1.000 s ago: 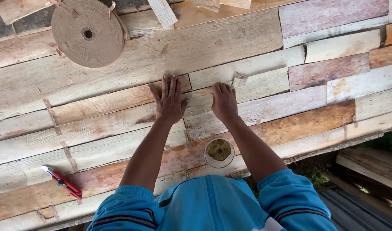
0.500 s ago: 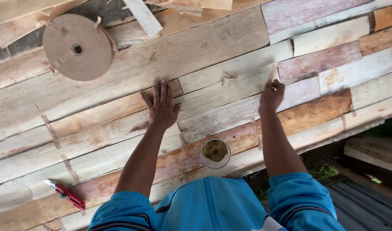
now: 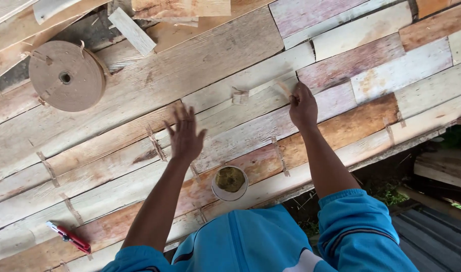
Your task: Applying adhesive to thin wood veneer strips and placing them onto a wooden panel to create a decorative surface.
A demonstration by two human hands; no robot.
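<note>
Pinching a short strip of brown tape (image 3: 283,89) at its near end, the right hand (image 3: 303,107) works over a seam between pale veneer sheets (image 3: 225,126) that cover the worktop. Its fingers (image 3: 294,98) are clenched around the strip, which angles up and away from them, just above the seam. To do this well, in my judgement, the strip should go down straight across the joint and be rubbed flat from the pinched end outward, the way the other short tape pieces bridge neighbouring seams.

Taking the small round cup (image 3: 230,182) of yellowish paste as landmark: the left hand (image 3: 184,135) hovers up and to the left of it, fingers spread and released, holding nothing, blurred, so whether it touches the sheets I cannot tell. The right hand sits up and to the right of the cup. A brown tape roll (image 3: 66,75) lies far up-left of it, and a red utility knife (image 3: 69,238) well down-left.
</note>
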